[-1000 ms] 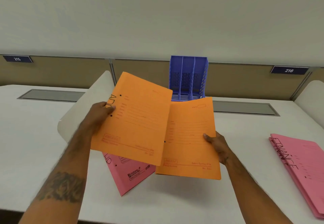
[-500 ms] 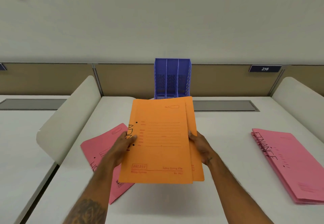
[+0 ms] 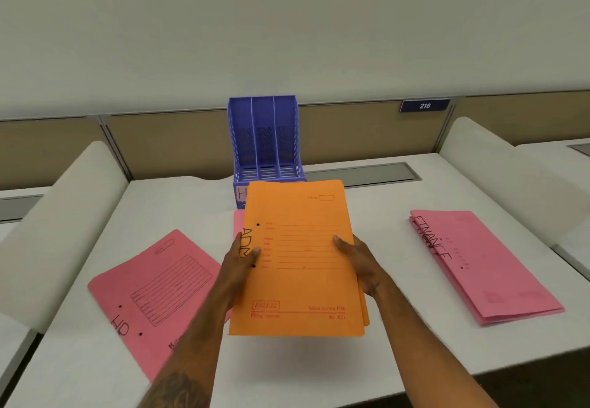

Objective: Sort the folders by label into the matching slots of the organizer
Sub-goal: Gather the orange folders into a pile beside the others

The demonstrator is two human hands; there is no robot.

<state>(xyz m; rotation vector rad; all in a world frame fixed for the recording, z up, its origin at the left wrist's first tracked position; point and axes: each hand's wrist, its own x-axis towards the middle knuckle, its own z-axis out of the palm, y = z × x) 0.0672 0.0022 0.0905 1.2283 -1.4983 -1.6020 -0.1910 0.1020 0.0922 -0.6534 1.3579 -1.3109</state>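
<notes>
Both hands hold the orange folders (image 3: 297,257) up over the white desk (image 3: 376,216), just in front of the blue organizer (image 3: 263,139) with 3 slots. The left hand (image 3: 239,264) grips the left edge with its thumb on top, and the right hand (image 3: 357,260) grips the right edge. A pink HR folder (image 3: 150,292) lies on the left, and a pink FINANCE pile (image 3: 479,264) lies on the right.

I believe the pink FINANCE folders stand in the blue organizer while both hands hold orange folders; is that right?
No: the head view shows the FINANCE folders lying on the table, right of the organizer; left hand and right hand hold orange folders.
</notes>
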